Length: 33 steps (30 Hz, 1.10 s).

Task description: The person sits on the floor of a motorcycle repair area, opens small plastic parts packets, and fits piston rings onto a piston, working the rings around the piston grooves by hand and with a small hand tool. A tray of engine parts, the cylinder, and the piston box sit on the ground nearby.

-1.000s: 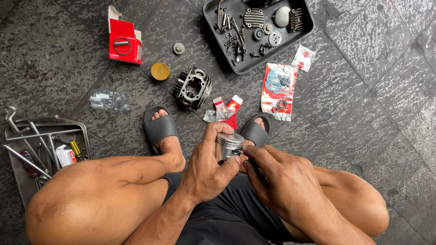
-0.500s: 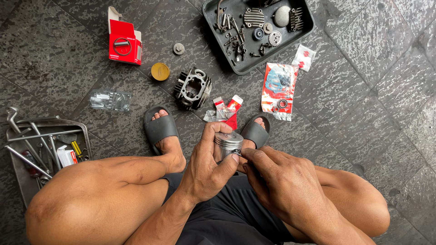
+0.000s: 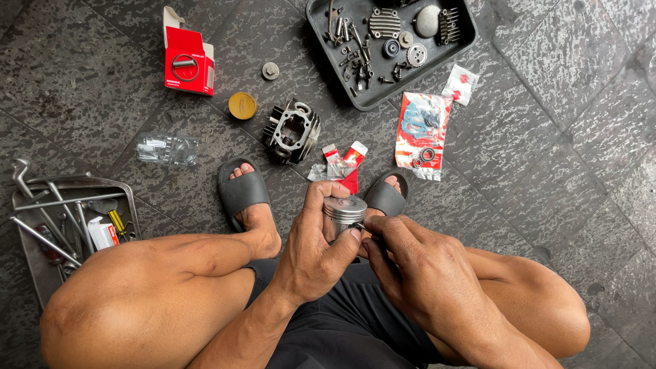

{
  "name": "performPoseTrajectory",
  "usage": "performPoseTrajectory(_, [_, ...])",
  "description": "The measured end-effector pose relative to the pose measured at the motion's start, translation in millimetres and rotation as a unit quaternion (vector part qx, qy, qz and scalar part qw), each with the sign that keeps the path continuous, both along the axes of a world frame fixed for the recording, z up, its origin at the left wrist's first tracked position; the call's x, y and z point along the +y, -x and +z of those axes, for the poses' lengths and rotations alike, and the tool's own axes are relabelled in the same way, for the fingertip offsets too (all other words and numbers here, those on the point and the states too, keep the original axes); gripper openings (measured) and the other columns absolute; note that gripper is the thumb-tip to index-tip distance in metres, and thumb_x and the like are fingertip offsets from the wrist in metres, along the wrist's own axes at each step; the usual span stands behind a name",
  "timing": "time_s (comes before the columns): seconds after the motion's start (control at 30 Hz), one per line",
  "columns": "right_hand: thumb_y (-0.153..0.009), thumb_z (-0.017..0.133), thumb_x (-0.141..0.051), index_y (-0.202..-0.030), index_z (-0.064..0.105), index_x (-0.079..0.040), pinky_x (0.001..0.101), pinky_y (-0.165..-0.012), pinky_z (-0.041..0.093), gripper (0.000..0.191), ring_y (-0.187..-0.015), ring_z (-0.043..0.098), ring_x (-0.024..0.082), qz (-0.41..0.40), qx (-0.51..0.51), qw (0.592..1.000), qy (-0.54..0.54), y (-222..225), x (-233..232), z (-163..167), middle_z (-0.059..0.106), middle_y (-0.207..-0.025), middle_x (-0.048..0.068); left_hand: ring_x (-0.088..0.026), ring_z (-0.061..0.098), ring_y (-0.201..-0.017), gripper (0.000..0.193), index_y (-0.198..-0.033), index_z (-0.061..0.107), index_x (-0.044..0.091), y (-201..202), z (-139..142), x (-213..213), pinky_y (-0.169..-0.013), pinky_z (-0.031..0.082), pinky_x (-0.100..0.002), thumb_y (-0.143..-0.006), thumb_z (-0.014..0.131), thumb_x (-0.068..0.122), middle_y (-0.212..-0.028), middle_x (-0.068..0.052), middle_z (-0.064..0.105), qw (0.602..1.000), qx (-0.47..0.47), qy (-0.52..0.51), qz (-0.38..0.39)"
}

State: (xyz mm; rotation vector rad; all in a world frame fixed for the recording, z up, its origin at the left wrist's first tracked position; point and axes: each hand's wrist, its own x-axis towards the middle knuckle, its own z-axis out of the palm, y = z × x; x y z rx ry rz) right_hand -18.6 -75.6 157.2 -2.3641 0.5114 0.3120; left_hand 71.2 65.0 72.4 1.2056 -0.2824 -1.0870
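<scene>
I squat on a dark stone floor. My left hand (image 3: 316, 247) is wrapped around a round silver piston (image 3: 344, 209), crown up, held between my knees. My right hand (image 3: 417, 273) meets it from the right, fingertips pinching something small and dark against the piston's side; what it is I cannot tell. Both hands hover just above my feet in black slide sandals (image 3: 240, 190). A finned engine cylinder (image 3: 292, 130) lies on the floor just beyond my feet.
A black tray (image 3: 342, 82) of small engine parts sits at the top. A red box (image 3: 188, 61), yellow cap (image 3: 242, 105), gasket packet (image 3: 420, 133), small red packets (image 3: 345, 164) and clear bag (image 3: 166, 148) lie around. A metal tool tray (image 3: 27, 266) holds wrenches at left.
My hands stay on the piston; my right fingers have shifted slightly along its side. Nothing else has moved.
</scene>
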Motion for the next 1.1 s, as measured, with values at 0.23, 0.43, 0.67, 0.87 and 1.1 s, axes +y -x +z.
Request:
performPoseTrajectory(0.23, [-0.089,0.069,-0.018,-0.113,0.064,-0.006,0.0458,-0.056,0.054,0.027,-0.070,0.071,0.035,0.001,-0.005,1.000,0.006,-2,1,3,0.072,-0.087,0.013,-0.017,0.075,-0.088,0.046,-0.131,0.038,0.002,1,-1,0,-0.078,0.066,-0.031,-0.088,0.053,0.005,-0.106,-0.017,0.071,1.000,-0.010,-0.013,-0.005])
performPoseTrajectory(0.43, [-0.088,0.070,-0.019,-0.112,0.067,-0.007,0.0462,-0.056,0.055,0.027,-0.069,0.072,0.036,-0.014,0.019,1.000,0.014,-5,0,8,0.074,-0.087,0.013,-0.018,0.078,-0.088,0.043,-0.131,0.040,0.002,0,-3,2,-0.082,0.066,-0.032,-0.091,0.053,0.011,-0.104,-0.015,0.075,0.996,-0.089,-0.017,-0.017])
performPoseTrajectory(0.67, [-0.090,0.067,-0.016,-0.116,0.066,-0.005,0.0434,-0.062,0.058,0.027,-0.078,0.075,0.036,-0.046,-0.002,0.998,-0.045,0,0,10,0.077,-0.096,0.015,-0.016,0.070,-0.093,0.048,-0.139,0.037,0.001,8,-13,5,-0.086,0.061,-0.033,-0.095,0.052,0.011,-0.108,-0.016,0.067,0.995,-0.079,0.045,0.049])
performPoseTrajectory(0.87, [-0.090,0.065,-0.013,-0.123,0.065,-0.005,0.0355,-0.064,0.062,0.034,-0.081,0.081,0.028,-0.101,0.004,0.988,-0.121,3,-4,5,0.080,-0.090,0.014,-0.014,0.070,-0.092,0.050,-0.141,0.034,0.000,10,-19,7,-0.086,0.059,-0.030,-0.096,0.054,0.011,-0.102,-0.013,0.068,0.988,-0.142,0.030,0.045])
performPoseTrajectory(1.1, [-0.093,0.062,-0.014,-0.119,0.068,-0.007,0.0340,-0.057,0.061,0.027,-0.067,0.077,0.023,-0.131,0.034,0.979,-0.152,3,-7,1,0.078,-0.071,0.009,-0.014,0.068,-0.090,0.050,-0.140,0.035,0.000,15,-22,5,-0.077,0.061,-0.028,-0.095,0.055,0.009,-0.113,-0.015,0.060,0.980,-0.189,0.034,0.052])
